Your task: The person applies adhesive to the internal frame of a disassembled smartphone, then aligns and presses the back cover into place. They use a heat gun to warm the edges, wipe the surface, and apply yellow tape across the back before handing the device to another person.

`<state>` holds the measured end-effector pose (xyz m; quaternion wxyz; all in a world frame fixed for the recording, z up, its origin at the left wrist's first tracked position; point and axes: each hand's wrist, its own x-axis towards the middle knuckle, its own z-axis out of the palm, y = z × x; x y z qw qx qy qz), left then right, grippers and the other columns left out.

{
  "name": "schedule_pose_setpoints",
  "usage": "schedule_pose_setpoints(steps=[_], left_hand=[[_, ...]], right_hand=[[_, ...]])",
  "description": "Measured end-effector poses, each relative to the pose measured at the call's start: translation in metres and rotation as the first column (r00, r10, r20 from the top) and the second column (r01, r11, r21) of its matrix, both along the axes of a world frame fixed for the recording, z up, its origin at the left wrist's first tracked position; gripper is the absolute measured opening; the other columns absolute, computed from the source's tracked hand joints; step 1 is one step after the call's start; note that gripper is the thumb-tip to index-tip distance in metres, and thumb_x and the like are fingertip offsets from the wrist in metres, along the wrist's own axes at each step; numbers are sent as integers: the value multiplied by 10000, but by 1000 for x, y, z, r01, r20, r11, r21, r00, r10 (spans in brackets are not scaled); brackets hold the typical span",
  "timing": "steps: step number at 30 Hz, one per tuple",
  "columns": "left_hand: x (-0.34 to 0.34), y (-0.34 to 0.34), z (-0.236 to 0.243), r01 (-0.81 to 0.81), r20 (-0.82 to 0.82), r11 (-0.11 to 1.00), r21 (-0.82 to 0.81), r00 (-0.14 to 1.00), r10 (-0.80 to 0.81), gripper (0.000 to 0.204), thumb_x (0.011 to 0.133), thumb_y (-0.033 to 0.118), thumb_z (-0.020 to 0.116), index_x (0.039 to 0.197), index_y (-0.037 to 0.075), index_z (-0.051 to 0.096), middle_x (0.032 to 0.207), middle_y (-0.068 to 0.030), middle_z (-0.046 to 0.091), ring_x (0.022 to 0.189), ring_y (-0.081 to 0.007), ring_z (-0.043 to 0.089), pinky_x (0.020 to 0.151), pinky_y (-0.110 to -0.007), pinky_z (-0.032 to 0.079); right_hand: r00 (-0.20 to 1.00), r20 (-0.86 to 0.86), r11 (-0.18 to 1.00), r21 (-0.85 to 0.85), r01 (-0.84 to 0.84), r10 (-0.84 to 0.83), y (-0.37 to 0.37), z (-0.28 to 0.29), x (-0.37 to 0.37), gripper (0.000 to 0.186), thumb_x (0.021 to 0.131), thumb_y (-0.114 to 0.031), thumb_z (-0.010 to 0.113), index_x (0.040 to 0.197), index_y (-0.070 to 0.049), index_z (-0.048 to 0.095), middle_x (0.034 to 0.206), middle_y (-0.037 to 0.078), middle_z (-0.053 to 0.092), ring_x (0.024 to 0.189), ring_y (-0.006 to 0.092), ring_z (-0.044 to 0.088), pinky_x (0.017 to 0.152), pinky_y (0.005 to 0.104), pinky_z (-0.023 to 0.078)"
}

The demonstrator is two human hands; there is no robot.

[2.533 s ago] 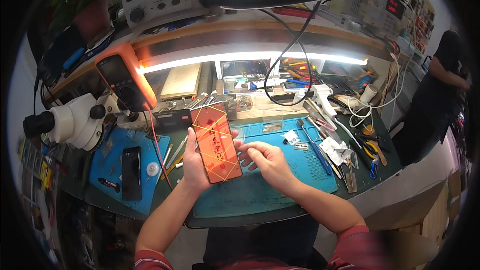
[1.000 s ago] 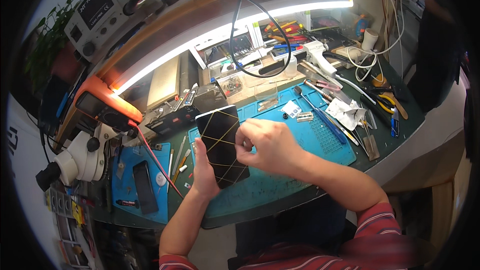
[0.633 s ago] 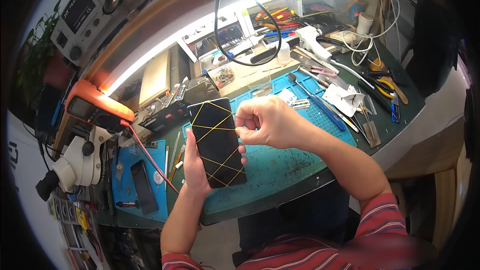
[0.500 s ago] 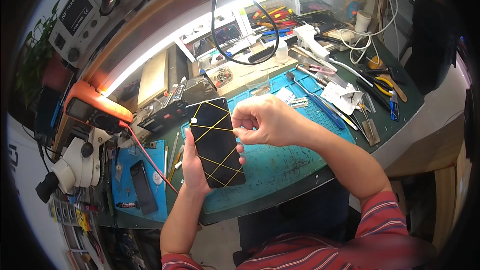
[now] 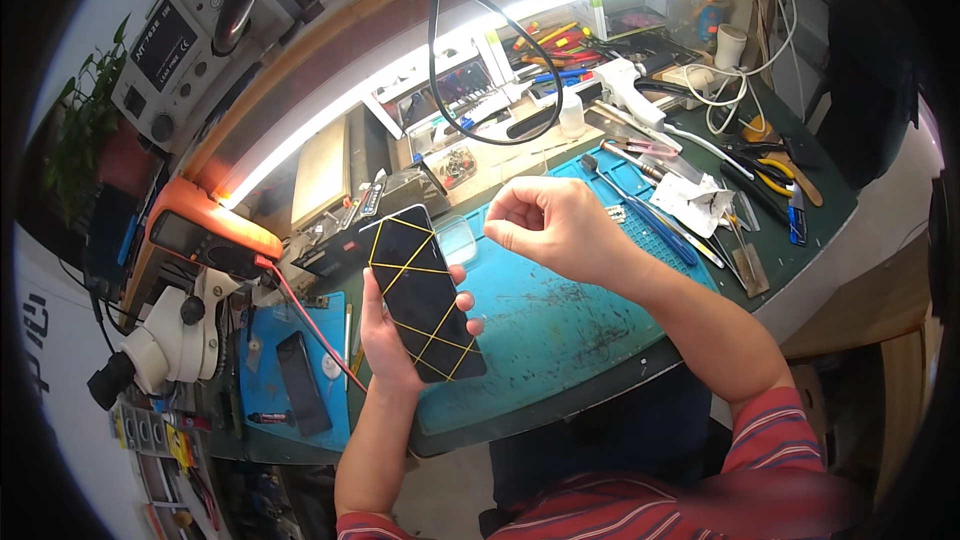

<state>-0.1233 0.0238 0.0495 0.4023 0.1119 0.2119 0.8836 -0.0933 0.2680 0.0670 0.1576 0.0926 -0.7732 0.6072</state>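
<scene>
In my left hand (image 5: 388, 348) is a black smartphone (image 5: 432, 298), its dark glass face up and slightly tilted. Yellow rubber bands (image 5: 410, 268) criss-cross it and wrap over its edges. My left thumb lies along one side, with the fingertips curling round the other. To the right of the phone, apart from it, my right hand (image 5: 565, 225) hovers above the teal work mat (image 5: 560, 325). Its thumb and index finger are pinched together; whatever may be between them is too small to make out. A clear plastic box (image 5: 457, 240) sits just beyond the phone.
Another dark phone (image 5: 303, 385) rests on a smaller blue mat at left, near an orange multimeter (image 5: 215, 230) and a white microscope (image 5: 170, 345). Brushes, tweezers and yellow-handled pliers (image 5: 775, 178) crowd the right side. A black cable (image 5: 432, 50) loops down overhead.
My right hand has drawn away from the phone's edge, up and to the right. A white spot near the phone's upper left corner no longer shows. The clear box has come into sight.
</scene>
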Motion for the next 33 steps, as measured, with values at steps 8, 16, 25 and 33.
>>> schedule_pose_setpoints(steps=[8,16,25,33], left_hand=[[5,3,1,-39,-75,994,-104,997,31,851,1003,740,237,1395,32,498,1267,-223,587,1060,-306,596,926,-466,504],[7,8,2,-148,-201,951,-270,975,95,878,1004,737,220,1449,15,451,1353,-249,568,1199,-359,598,1010,-514,505],[-2,7,-11,-78,-150,975,-207,988,47,996,955,800,175,1544,9,316,1468,-240,496,1318,-357,544,1111,-497,455],[0,5,-3,-114,-139,979,-171,986,90,982,957,797,156,1516,15,353,1446,-241,513,1294,-342,564,1101,-480,466]], right_hand=[[1000,9,991,130,7,-9,-9,0,4,184,886,-182,714,917,-1,707,699,89,660,642,170,641,625,331,502],[998,-22,989,133,58,-55,-15,-7,4,122,940,-117,695,980,-5,723,728,-1,622,632,40,527,560,238,432],[992,-78,985,135,104,-94,-23,-22,3,473,894,48,478,1347,-44,577,1120,143,667,924,258,658,845,382,535],[829,-513,815,368,448,-224,-29,-10,7,532,916,-116,659,1410,-13,490,1288,219,548,1115,391,530,972,479,434]])
